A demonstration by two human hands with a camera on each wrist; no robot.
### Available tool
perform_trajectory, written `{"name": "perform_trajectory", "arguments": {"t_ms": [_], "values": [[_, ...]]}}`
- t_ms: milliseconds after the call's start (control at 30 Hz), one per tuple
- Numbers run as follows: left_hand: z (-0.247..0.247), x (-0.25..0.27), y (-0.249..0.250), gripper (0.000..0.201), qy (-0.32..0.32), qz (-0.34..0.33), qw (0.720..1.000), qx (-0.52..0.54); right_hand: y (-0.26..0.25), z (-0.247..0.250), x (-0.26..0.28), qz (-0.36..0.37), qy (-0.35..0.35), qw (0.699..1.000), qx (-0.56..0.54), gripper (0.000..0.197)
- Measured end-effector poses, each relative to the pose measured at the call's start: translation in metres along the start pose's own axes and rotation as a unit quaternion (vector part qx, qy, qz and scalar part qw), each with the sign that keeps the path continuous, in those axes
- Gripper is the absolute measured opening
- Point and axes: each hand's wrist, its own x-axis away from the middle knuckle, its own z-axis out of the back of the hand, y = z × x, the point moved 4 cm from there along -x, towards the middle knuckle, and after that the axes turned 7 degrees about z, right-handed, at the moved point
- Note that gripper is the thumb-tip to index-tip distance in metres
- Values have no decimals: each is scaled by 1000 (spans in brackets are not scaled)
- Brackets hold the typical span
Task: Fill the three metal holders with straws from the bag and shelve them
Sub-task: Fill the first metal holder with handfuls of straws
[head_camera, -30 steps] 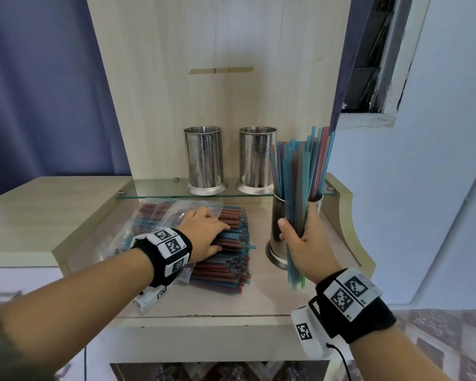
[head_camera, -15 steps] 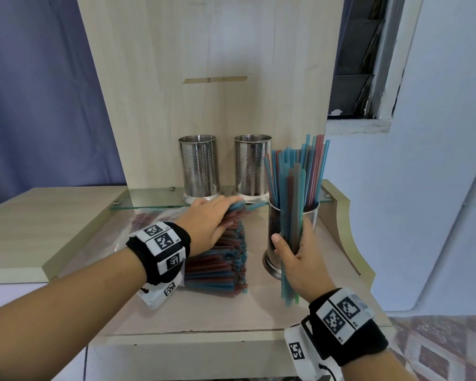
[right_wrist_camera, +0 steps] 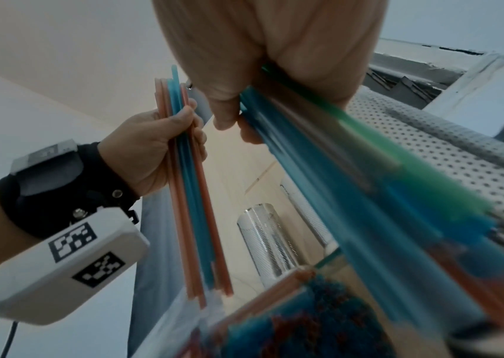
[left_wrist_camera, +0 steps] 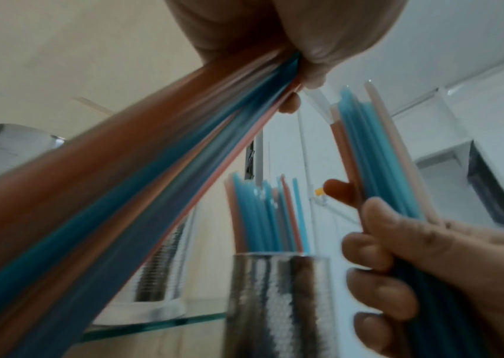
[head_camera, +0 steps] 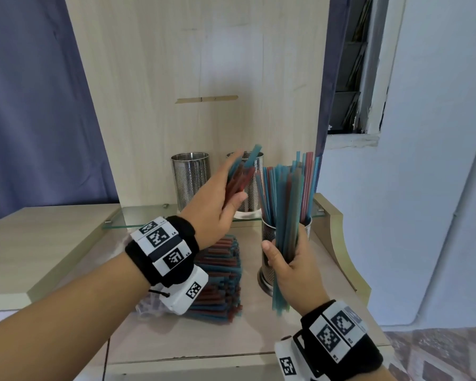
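Nearest, toward the front right edge of the cabinet top (head_camera: 160,342): right hand (head_camera: 291,266) curled round a bunch of mostly blue straws (head_camera: 286,215), held upright just in front of the near holder (head_camera: 268,259). Lower ends hanging free below the fist, upper ends fanned against the straws already standing in that holder. Likely trouble here: loose ends catching on the rim instead of dropping in, or the tall, narrow holder tipping under a sideways push from the fist.

Left of that, on the same top: the pile of red and blue straws (head_camera: 217,287) spilling from the clear bag (head_camera: 149,306). Slippery stack, easily nudged toward the front edge by a passing wrist.

Higher and further in: left hand (head_camera: 217,204) pinching a smaller red and blue bundle (head_camera: 239,174) between thumb and fingers, tilted toward the holders. Blurred in the head view, so probably moving; thin grip, a few straws likely to slide out and scatter.

Furthest, on the glass shelf (head_camera: 138,218) against the back panel: two holders, the left one (head_camera: 190,181) showing no straws, the right one (head_camera: 252,188) partly hidden behind the bundle. Risk of a knock from that swinging bundle.
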Motion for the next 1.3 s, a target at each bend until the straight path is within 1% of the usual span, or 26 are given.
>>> {"name": "perform_trajectory", "arguments": {"t_ms": [33, 100, 167, 267, 333, 367, 433, 467, 500, 600, 700, 733, 767, 800, 867, 900, 967, 1033, 1100, 1133, 1167, 1233, 1267, 1300], "values": [[1, -2, 6, 64, 14, -11, 1000, 22, -4, -1, -2, 4, 5, 1000, -11, 35], [-1, -4, 18, 56, 45, -27, 996, 71, -11, -4, -8, 13, 8, 999, -39, 43], [-6, -6, 31, 49, 69, -19, 990, 121, -20, -9, -13, 28, 2, 998, -58, 49], [-13, -8, 45, 45, 109, 22, 969, 219, -32, -16, -18, 52, -9, 996, -77, 39], [-17, -9, 48, 46, 133, 66, 954, 261, -34, -16, -19, 56, -4, 996, -68, 40], [-20, -8, 47, 47, 140, 84, 947, 275, -33, -16, -20, 52, -8, 997, -59, 44], [-26, -6, 43, 56, 135, 115, 929, 324, -31, -15, -20, 38, -30, 998, -27, 52], [-29, -6, 41, 62, 129, 127, 919, 350, -30, -14, -20, 32, -42, 999, -8, 51], [-31, -5, 38, 63, 123, 138, 911, 369, -30, -13, -20, 32, -50, 998, 10, 49], [-36, -5, 32, 44, 120, 154, 906, 376, -35, -12, -18, 45, -57, 996, 59, 47], [-41, -3, 26, 35, 136, 168, 899, 380, -32, -11, -14, 67, -33, 986, 149, 55], [-42, -2, 25, 33, 138, 170, 898, 383, -32, -11, -14, 69, -28, 984, 163, 54], [-43, -1, 25, 32, 134, 170, 896, 388, -34, -11, -12, 69, -31, 986, 149, 52], [-43, 0, 25, 32, 125, 167, 896, 393, -36, -11, -11, 73, -40, 990, 110, 52], [-43, 3, 29, 38, 97, 153, 900, 396, -39, -14, -5, 70, -62, 995, 28, 62], [-42, 4, 32, 43, 83, 138, 904, 397, -40, -14, -2, 60, -63, 996, 21, 65], [-37, 6, 37, 57, 62, 97, 917, 382, -35, -13, 3, 51, -42, 996, 56, 68], [-26, 7, 43, 80, 55, 57, 945, 317, -30, -11, 6, 47, -22, 995, 82, 72], [-7, 4, 48, 100, 87, 21, 970, 226, -28, -7, 7, 45, -20, 993, 109, 78], [4, 1, 51, 101, 106, -4, 978, 180, -30, -5, 7, 44, -23, 991, 124, 83], [12, -3, 55, 94, 119, -36, 984, 128, -32, -5, 6, 45, -27, 989, 141, 89], [18, -7, 62, 66, 127, -97, 987, 34, -40, -6, 6, 50, -33, 984, 168, 99], [16, -8, 64, 51, 122, -113, 986, 11, -43, -7, 7, 56, -31, 982, 176, 101], [13, -8, 64, 39, 115, -115, 987, 5, -45, -8, 7, 61, -27, 981, 180, 102]]}}
